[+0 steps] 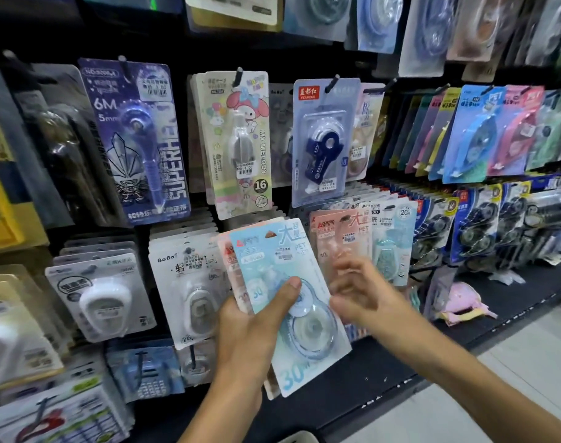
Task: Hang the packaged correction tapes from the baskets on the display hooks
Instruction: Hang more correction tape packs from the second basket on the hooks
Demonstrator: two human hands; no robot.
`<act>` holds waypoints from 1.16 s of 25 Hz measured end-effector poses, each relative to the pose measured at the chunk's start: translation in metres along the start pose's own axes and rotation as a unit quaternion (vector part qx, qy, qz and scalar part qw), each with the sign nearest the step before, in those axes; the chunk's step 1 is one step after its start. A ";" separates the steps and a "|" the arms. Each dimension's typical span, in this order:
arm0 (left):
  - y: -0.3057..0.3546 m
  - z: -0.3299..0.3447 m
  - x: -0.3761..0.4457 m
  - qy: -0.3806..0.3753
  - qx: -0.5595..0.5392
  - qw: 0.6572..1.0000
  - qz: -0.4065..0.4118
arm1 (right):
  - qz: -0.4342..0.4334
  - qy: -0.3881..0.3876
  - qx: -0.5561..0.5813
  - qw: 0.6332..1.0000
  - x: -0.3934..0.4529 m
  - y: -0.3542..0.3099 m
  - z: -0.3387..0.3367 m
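Against your left hand (253, 330), thumb pinning a fanned stack of packs (285, 302), blue on top, your right hand (356, 295) hovers just beside it, fingers loosely curled, holding nothing. You're between hangings; next, peel off one pack and thread its hole onto the hook among the pink packs (336, 241) just above.

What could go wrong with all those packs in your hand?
The left hand holds several packs fanned out, pinned mainly by the thumb on the blue pack; the pink packs behind might slip out and fall. The right hand is blurred and holds nothing, so it could bump the pink packs already hanging and knock them crooked.
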State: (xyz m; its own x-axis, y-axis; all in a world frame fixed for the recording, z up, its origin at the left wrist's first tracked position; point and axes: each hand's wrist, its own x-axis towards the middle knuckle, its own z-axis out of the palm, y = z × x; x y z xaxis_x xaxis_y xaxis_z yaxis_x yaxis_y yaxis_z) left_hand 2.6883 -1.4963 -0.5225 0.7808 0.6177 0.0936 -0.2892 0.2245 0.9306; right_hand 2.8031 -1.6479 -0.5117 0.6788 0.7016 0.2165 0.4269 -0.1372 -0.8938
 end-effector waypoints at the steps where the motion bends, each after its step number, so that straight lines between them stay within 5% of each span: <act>1: 0.001 0.002 0.002 -0.012 0.001 1.000 -0.007 | -0.007 -0.034 0.030 0.999 -0.004 0.000 0.008; 6: 0.003 -0.004 0.008 -0.032 -0.004 0.999 -0.010 | 0.020 0.135 0.284 0.949 0.008 0.019 -0.016; 10: 0.000 -0.013 0.008 0.023 -0.017 1.000 0.006 | 0.072 0.196 0.156 0.966 0.016 0.048 -0.044; 14: -0.002 -0.009 0.008 0.042 0.011 0.999 0.009 | 0.110 0.147 0.038 0.982 0.033 0.041 -0.044; 17: -0.002 0.003 0.009 0.060 0.029 0.998 0.010 | 0.030 0.119 -0.140 0.983 0.027 0.020 -0.024; 21: 0.001 0.017 0.017 0.028 0.039 0.999 0.014 | -0.039 0.033 0.052 0.997 0.009 0.010 0.013; 25: 0.001 0.011 0.020 -0.009 -0.020 1.000 -0.022 | -0.014 0.114 0.262 0.958 0.018 0.018 -0.005; 29: -0.003 0.002 0.017 0.047 0.015 0.998 0.029 | 0.062 0.186 0.234 0.952 0.022 0.037 -0.037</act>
State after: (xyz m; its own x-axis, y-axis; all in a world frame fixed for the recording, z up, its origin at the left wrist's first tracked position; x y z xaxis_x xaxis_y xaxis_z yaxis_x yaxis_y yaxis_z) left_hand 2.7035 -1.4881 -0.5232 0.7075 0.6974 0.1145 -0.3143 0.1654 0.9348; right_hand 2.8560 -1.6632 -0.5253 0.9083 0.3929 0.1434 0.0750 0.1843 -0.9800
